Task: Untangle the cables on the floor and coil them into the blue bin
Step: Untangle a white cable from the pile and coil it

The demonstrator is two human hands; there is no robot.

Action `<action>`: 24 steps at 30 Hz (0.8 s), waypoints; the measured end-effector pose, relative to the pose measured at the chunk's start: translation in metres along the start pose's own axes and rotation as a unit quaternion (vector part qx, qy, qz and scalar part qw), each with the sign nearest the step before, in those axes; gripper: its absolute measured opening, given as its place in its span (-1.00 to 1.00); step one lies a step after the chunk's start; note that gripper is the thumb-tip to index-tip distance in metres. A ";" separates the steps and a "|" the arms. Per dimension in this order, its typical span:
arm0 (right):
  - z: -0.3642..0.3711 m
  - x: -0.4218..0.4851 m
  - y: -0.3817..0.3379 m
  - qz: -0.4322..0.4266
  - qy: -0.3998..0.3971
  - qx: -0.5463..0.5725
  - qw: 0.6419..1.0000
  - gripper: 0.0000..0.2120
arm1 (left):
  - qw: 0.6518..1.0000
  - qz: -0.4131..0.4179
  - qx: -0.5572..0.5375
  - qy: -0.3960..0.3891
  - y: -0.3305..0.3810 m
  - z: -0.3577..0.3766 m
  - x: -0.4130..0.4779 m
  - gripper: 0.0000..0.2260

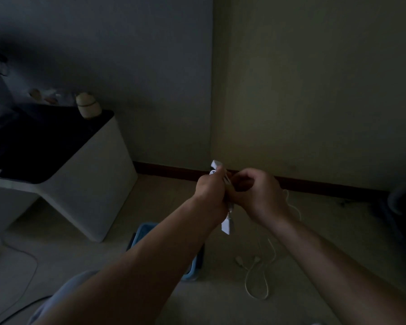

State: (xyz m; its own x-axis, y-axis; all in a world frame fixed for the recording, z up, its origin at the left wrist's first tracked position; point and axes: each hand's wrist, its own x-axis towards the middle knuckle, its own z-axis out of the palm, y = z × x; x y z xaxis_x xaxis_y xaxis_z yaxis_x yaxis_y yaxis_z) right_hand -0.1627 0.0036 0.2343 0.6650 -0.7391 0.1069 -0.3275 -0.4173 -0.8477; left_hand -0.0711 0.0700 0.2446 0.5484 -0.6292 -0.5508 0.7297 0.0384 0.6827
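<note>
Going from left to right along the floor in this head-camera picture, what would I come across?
white table → blue bin → loose cable

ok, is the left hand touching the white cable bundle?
Touching. The head view shows the left hand with its fingers curled around the white cable bundle, whose ends stick out above and below the fist.
</note>
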 end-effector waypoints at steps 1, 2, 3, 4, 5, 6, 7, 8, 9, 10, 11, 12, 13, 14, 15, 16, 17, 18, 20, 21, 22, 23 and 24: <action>-0.001 0.001 0.001 0.002 0.000 0.004 1.000 -0.75 | 1.000 -0.009 -0.011 -0.013 0.000 0.000 0.001 -0.65; -0.002 0.002 0.000 0.004 -0.002 0.015 1.000 -0.73 | 0.999 -0.023 -0.027 -0.030 0.002 -0.001 0.000 -0.62; -0.004 0.003 0.000 0.008 -0.004 0.030 1.000 -0.72 | 0.997 -0.040 -0.040 -0.050 0.004 -0.001 -0.001 -0.57; -0.007 0.005 0.000 0.011 -0.006 0.046 0.999 -0.71 | 0.995 -0.056 -0.048 -0.072 0.008 -0.001 -0.003 -0.50; -0.010 0.008 0.001 0.016 -0.006 0.062 0.998 -0.74 | 0.992 -0.071 -0.049 -0.097 0.011 -0.001 -0.004 -0.44; -0.014 0.010 0.002 0.023 -0.006 0.082 0.996 -0.79 | 0.987 -0.084 -0.050 -0.124 0.014 -0.002 -0.006 -0.38; -0.017 0.013 0.003 0.030 -0.007 0.106 0.994 -0.83 | 0.984 -0.095 -0.051 -0.139 0.018 -0.003 -0.005 -0.35; -0.020 0.016 0.005 0.036 -0.009 0.128 0.991 -0.85 | 0.982 -0.102 -0.052 -0.148 0.021 -0.004 -0.006 -0.35; -0.023 0.018 0.007 0.043 -0.011 0.146 0.988 -0.85 | 0.981 -0.101 -0.048 -0.156 0.023 -0.005 -0.006 -0.39; -0.024 0.019 0.008 0.052 -0.014 0.166 0.985 -0.86 | 0.981 -0.096 -0.039 -0.165 0.025 -0.006 -0.007 -0.44; -0.024 0.019 0.009 0.063 -0.018 0.188 0.980 -0.86 | 0.981 -0.087 -0.028 -0.171 0.026 -0.006 -0.010 -0.51; -0.024 0.019 0.009 0.072 -0.022 0.209 0.975 -0.87 | 0.983 -0.076 -0.008 -0.169 0.028 -0.007 -0.013 -0.58; -0.023 0.019 0.009 0.083 -0.027 0.230 0.969 -0.88 | 0.984 -0.067 0.011 -0.164 0.029 -0.008 -0.013 -0.64; -0.022 0.019 0.009 0.094 -0.033 0.250 0.963 -0.88 | 0.984 -0.060 0.029 -0.165 0.031 -0.010 -0.015 -0.66; -0.022 0.020 0.009 0.104 -0.039 0.268 0.957 -0.87 | 0.984 -0.054 0.047 -0.165 0.032 -0.011 -0.016 -0.67; -0.022 0.020 0.009 0.113 -0.045 0.284 0.951 -0.83 | 0.983 -0.052 0.058 -0.168 0.034 -0.013 -0.015 -0.66; -0.022 0.020 0.009 0.121 -0.054 0.300 0.945 -0.75 | 0.982 -0.049 0.067 -0.171 0.036 -0.015 -0.014 -0.66; -0.022 0.020 0.009 0.131 -0.063 0.314 0.938 -0.66 | 0.980 -0.046 0.078 -0.179 0.036 -0.015 -0.015 -0.66; -0.023 0.020 0.007 0.144 -0.083 0.332 0.928 -0.58 | 0.978 -0.029 0.117 -0.172 0.035 -0.017 -0.013 -0.69; -0.024 0.021 0.008 0.144 -0.095 0.338 0.925 -0.60 | 0.977 -0.014 0.143 -0.160 0.033 -0.017 -0.012 -0.72; -0.024 0.020 0.008 0.139 -0.108 0.345 0.922 -0.63 | 0.976 0.001 0.166 -0.143 0.031 -0.018 -0.010 -0.74; -0.024 0.019 0.008 0.133 -0.119 0.352 0.919 -0.66 | 0.974 0.012 0.187 -0.130 0.029 -0.019 -0.009 -0.76; -0.024 0.018 0.008 0.129 -0.126 0.358 0.916 -0.68 | 0.971 0.022 0.203 -0.122 0.027 -0.021 -0.006 -0.77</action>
State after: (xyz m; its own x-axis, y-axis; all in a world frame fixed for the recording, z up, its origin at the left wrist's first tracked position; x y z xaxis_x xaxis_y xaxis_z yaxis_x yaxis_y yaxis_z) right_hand -0.1696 -0.0259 0.2419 0.7904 -0.5817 -0.1920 -0.0317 0.2741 -0.9612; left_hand -0.0462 0.0908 0.2566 0.4256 -0.8010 -0.4211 0.4597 -0.2094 0.8630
